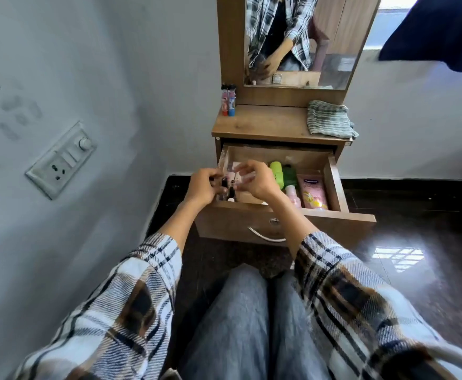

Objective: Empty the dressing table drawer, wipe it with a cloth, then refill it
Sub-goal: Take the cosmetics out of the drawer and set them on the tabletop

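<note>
The dressing table [276,124] stands against the wall in front of my knees, its mirror [301,39] above and its drawer [336,187] pulled fully out toward me. On the tabletop, a folded striped cloth [330,119] lies at the right end, and two small upright tubes [228,101] stand together at the back left corner.

Inside the drawer, the right half is filled: a pink tube [313,192] lies against the right wall, a small pink bottle [293,196] sits just beside it, and a light green bottle [277,172] and a darker green one [289,175] lie behind those. The left half holds a clear plastic case [231,167] with small dark-capped bottles [39,192] standing in it.

Both my hands are over that left half. My left hand [204,186] has its fingers curled in around one or two of the dark little bottles at the case's near edge, thumb and fingertips pinching them. My right hand [257,178] is arched above the case with fingers bent and spread, the fingertips meeting at something small and pale; it is blurred, so I cannot tell whether I truly hold it or only touch it.
</note>
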`<state>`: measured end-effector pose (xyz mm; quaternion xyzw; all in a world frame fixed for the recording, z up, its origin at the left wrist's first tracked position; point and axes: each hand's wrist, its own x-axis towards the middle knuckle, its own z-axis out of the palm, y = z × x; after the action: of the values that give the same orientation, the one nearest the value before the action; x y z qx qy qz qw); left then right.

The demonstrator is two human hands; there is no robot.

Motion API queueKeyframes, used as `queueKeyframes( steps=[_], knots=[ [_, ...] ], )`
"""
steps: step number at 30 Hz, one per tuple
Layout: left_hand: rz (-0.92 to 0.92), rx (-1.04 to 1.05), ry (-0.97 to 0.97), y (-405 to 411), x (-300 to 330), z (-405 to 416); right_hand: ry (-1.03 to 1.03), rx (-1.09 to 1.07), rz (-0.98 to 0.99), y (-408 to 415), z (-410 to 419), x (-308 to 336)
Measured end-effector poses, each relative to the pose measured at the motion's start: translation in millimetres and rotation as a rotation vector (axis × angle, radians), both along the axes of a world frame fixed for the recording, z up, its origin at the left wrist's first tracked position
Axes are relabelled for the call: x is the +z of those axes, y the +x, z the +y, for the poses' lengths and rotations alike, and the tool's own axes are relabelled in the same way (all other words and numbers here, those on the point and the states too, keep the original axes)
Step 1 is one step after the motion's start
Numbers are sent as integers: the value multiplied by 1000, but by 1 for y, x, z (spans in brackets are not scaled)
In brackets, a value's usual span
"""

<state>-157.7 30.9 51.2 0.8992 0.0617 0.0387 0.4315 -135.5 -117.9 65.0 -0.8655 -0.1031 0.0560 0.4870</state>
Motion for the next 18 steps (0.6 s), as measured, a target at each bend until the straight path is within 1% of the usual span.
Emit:
queueKeyframes(
  steps=[4,7,14,18],
  knots=[
    [73,-92,126,-4,4,3,-160,114,35,-6,0,-5],
    [111,-131,199,-2,5,4,-260,143,32,-3,1,-12],
    [236,-233,509,10,11,1,-328,200,148,5,5,-15],
    [238,-240,571,13,14,-6,-328,196,145,7,7,-18]
  ],
)
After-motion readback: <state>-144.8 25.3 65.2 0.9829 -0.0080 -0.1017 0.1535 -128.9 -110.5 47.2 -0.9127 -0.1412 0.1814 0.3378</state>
